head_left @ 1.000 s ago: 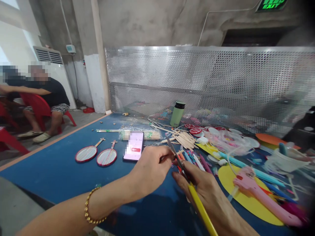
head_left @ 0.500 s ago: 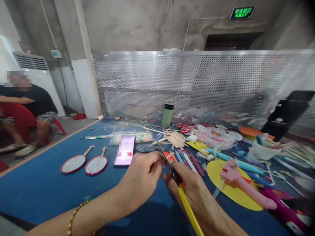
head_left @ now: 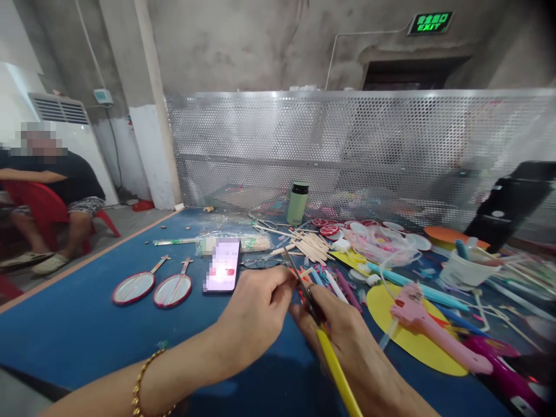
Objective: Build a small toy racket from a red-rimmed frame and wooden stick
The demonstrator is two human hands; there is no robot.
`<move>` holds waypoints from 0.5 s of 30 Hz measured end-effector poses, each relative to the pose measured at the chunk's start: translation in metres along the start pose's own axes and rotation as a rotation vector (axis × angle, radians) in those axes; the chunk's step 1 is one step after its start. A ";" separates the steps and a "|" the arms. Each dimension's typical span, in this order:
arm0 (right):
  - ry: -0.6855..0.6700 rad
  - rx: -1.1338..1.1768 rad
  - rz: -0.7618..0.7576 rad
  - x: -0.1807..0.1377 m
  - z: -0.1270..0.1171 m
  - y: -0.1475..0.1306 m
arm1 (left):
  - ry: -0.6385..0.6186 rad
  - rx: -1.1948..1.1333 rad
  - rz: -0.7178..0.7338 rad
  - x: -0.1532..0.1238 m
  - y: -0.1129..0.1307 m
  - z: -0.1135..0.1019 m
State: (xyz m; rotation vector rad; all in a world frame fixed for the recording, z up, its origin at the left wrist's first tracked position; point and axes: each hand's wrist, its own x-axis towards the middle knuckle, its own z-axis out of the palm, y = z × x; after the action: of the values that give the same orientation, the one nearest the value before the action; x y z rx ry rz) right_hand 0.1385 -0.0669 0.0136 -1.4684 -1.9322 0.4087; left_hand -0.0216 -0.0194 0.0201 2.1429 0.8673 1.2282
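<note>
My left hand (head_left: 256,310) is closed in a pinch, its fingertips on something small that I cannot make out. My right hand (head_left: 343,330) grips yellow-handled scissors (head_left: 334,370), whose blades (head_left: 297,277) point up and away right beside the left fingertips. Both hands hover low over the blue table (head_left: 87,324). Just beyond them lie a lit phone (head_left: 222,266), spectacles (head_left: 259,263) and a heap of wooden craft sticks (head_left: 310,246).
Two round red-rimmed paddles (head_left: 152,286) lie at the left. A green bottle (head_left: 297,204) stands at the back by a perforated metal screen (head_left: 347,150). A pink glue gun (head_left: 430,333) rests on a yellow disc (head_left: 391,313) at the right. A person (head_left: 52,185) sits far left.
The camera has swung a little, so the table shifted in view. Both hands stay together with the scissors by the left fingertips; the blades look slightly more closed.
</note>
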 end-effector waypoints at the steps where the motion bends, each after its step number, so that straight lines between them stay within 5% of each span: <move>1: 0.006 0.021 0.013 0.000 -0.002 -0.001 | 0.001 0.012 0.010 0.001 0.000 0.001; 15: 0.071 0.078 0.007 -0.002 0.005 0.017 | -0.027 0.139 0.088 0.005 0.005 0.004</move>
State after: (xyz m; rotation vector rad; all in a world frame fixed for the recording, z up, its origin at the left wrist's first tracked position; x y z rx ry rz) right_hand 0.1473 -0.0628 -0.0009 -1.4217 -1.8359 0.4246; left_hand -0.0149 -0.0194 0.0252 2.3251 0.8778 1.2102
